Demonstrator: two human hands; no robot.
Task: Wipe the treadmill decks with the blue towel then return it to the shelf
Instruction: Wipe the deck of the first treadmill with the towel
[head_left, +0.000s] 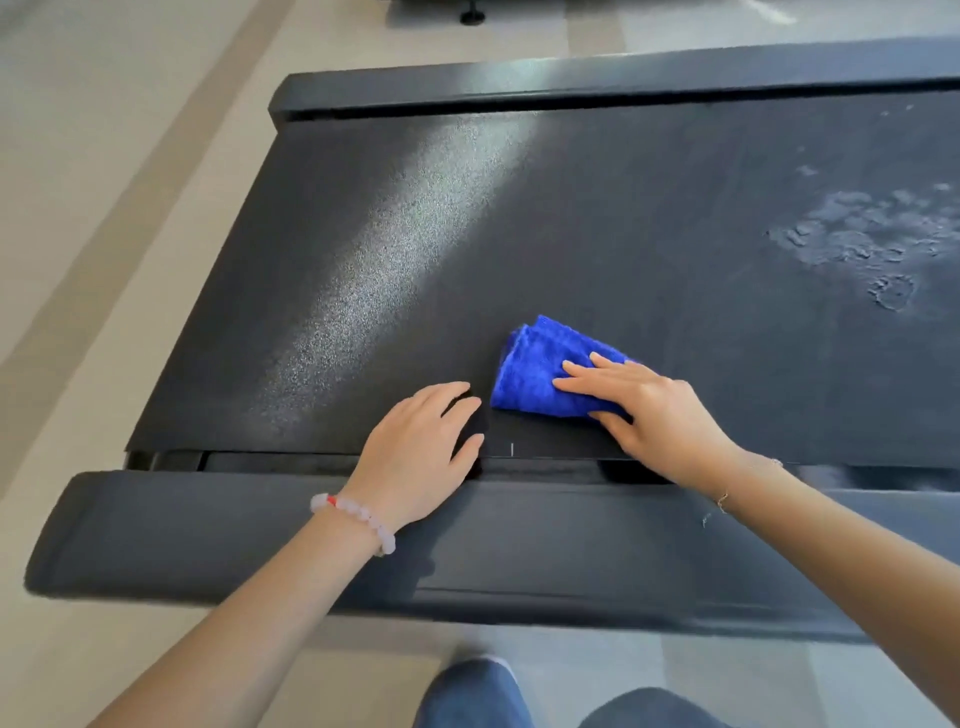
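Observation:
A folded blue towel (540, 371) lies on the black treadmill deck (519, 234), near its front edge. My right hand (649, 415) lies flat on the towel's right part, fingers straight, pressing it onto the belt. To the left of the towel, my left hand (421, 452) rests flat on the belt and the near side rail (208, 540), fingers slightly bent, holding nothing. A pale dusty smear (872, 234) marks the deck at the right.
The far side rail (571, 83) runs along the deck's other edge. Light tiled floor (104, 182) surrounds the treadmill on the left. A dark base with a round foot (471, 15) stands at the top. My knees in blue jeans (478, 696) show at the bottom.

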